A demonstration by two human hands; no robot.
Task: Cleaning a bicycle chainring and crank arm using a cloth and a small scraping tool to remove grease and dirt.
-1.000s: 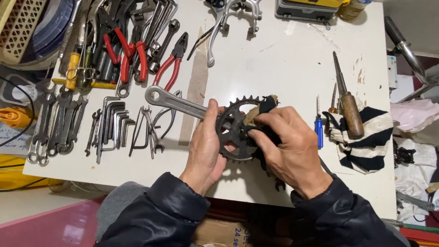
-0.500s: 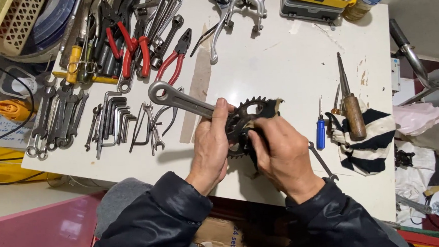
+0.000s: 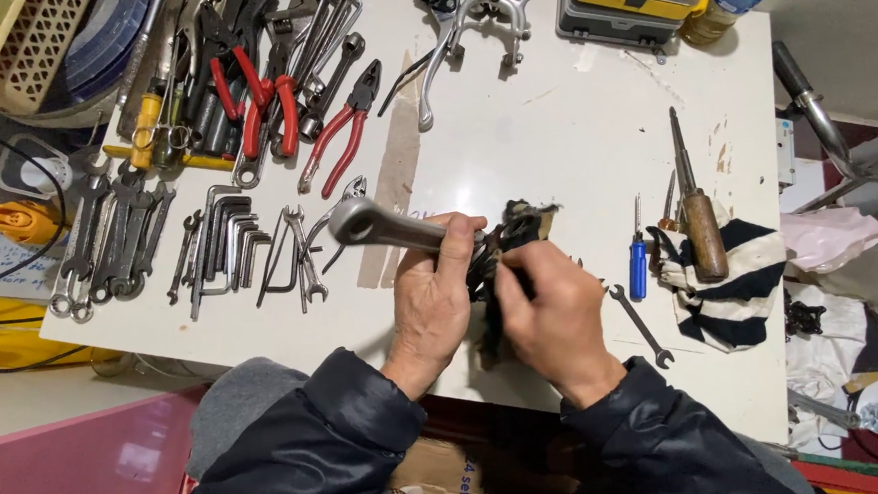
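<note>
Both my hands hold a bicycle crankset over the white table [image 3: 553, 131]. My left hand [image 3: 434, 302] grips it where the silver crank arm [image 3: 383, 225] meets the chainring; the arm juts up and to the left. My right hand [image 3: 555, 316] is closed over the black toothed chainring [image 3: 508, 228], which is now tipped on edge and mostly hidden between my palms. A dark rag seems to hang under my right hand, but I cannot tell for sure.
Rows of spanners and hex keys [image 3: 214, 249] lie at the left, red-handled pliers [image 3: 338, 132] behind them. A blue screwdriver [image 3: 638, 262], a wooden-handled tool [image 3: 698, 213] on a striped cloth [image 3: 731, 282] and a small spanner [image 3: 641, 325] lie at the right. A yellow case [image 3: 631, 1] stands at the back.
The chainring lay flat with its teeth showing; now it is turned on edge between my hands. The crank arm has swung up and left, and my hands have closed together.
</note>
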